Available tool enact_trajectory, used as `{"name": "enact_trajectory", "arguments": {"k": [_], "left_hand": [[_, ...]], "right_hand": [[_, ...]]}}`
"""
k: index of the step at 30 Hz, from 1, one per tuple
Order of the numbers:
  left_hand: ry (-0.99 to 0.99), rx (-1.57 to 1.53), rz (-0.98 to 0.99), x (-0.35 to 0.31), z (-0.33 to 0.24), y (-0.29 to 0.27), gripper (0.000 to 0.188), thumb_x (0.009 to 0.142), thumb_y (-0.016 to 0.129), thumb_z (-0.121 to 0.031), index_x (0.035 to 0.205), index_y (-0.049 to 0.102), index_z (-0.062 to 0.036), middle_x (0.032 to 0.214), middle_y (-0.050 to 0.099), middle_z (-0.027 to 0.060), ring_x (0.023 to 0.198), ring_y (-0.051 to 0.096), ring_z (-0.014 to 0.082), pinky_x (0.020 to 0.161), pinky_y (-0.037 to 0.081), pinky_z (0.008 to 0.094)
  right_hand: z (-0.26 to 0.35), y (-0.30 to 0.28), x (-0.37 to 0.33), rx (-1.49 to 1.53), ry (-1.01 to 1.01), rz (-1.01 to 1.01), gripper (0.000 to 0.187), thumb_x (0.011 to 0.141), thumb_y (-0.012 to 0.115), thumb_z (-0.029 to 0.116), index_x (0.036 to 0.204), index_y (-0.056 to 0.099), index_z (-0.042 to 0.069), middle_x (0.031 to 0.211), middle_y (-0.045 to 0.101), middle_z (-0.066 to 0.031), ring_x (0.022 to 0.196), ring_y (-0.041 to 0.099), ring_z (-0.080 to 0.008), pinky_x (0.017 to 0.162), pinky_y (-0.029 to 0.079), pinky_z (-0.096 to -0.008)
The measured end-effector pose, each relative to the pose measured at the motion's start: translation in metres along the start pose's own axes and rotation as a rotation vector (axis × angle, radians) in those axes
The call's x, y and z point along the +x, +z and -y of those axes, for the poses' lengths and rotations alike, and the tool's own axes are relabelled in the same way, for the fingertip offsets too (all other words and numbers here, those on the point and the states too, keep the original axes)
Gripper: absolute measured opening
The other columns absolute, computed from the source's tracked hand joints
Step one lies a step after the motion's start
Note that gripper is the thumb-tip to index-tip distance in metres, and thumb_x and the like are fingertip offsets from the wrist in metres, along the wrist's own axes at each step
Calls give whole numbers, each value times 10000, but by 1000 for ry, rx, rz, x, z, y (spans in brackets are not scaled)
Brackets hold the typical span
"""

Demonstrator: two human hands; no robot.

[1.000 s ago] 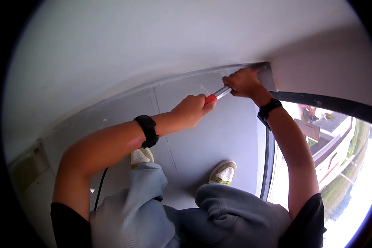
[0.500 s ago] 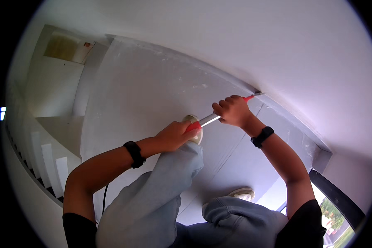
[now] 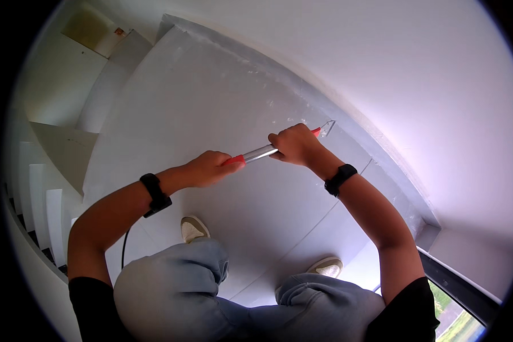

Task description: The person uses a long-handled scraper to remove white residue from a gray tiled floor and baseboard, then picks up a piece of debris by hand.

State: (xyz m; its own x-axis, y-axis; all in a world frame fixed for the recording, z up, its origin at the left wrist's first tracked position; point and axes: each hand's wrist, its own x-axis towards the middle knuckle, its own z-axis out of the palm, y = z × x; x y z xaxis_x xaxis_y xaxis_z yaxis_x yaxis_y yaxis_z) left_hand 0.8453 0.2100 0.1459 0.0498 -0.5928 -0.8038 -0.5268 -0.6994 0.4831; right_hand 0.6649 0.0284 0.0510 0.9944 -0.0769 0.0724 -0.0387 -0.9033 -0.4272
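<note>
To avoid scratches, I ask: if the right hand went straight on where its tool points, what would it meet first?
Following the tool, the right hand would probably bring the metal tip to the grey strip at the foot of the white wall. Depth is unclear; the floor might come first.

Red-and-silver tool [image 3: 260,153] is being gripped by left hand [image 3: 211,169] behind, right hand [image 3: 295,146] ahead; metal head [image 3: 332,126] is being held at grey floor [image 3: 211,108], perhaps touching.
</note>
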Motion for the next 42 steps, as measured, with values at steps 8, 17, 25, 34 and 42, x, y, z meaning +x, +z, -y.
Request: {"name": "enact_trajectory", "arguments": {"k": [8, 17, 25, 34, 42], "left_hand": [[376, 235, -39, 1, 10, -49, 365, 960, 581, -358, 1132, 502, -46, 764, 618, 124, 662, 595, 252, 630, 464, 380], [484, 331, -234, -13, 21, -58, 746, 955, 606, -279, 1557, 179, -167, 927, 686, 97, 709, 646, 253, 658, 524, 353], [581, 103, -508, 16, 54, -59, 594, 1017, 513, -336, 1549, 254, -283, 825, 642, 54, 619, 590, 179, 590, 511, 313], [175, -1051, 98, -8, 13, -80, 572, 1027, 480, -309, 1548, 278, -184, 649, 516, 6, 433, 438, 74, 409, 396, 231], [209, -1142, 20, -7, -21, -75, 611, 1008, 524, -278, 1555, 261, -212, 674, 512, -1, 431, 423, 60, 405, 380, 217]], "right_hand": [[21, -49, 17, -113, 155, 146, 249, 808, 731, 228, 835, 536, 76, 592, 582, -66, 579, 612, -294, 525, 446, -405], [11, -109, 58, 74, -23, 491, 222, 934, 618, 160, 1105, 496, 88, 904, 673, -89, 800, 666, -281, 682, 519, -427], [-14, -133, 147, -165, -354, 410, 300, 846, 666, 46, 1132, 579, 77, 989, 601, -77, 952, 609, -239, 848, 497, -379], [-19, -110, 159, -112, -248, 156, 175, 702, 701, 160, 818, 589, 91, 799, 568, -69, 819, 582, -240, 757, 442, -365], [-35, -77, 147, -105, -71, -129, 132, 680, 716, 124, 693, 592, 82, 741, 560, -54, 788, 569, -246, 755, 457, -369]]}}
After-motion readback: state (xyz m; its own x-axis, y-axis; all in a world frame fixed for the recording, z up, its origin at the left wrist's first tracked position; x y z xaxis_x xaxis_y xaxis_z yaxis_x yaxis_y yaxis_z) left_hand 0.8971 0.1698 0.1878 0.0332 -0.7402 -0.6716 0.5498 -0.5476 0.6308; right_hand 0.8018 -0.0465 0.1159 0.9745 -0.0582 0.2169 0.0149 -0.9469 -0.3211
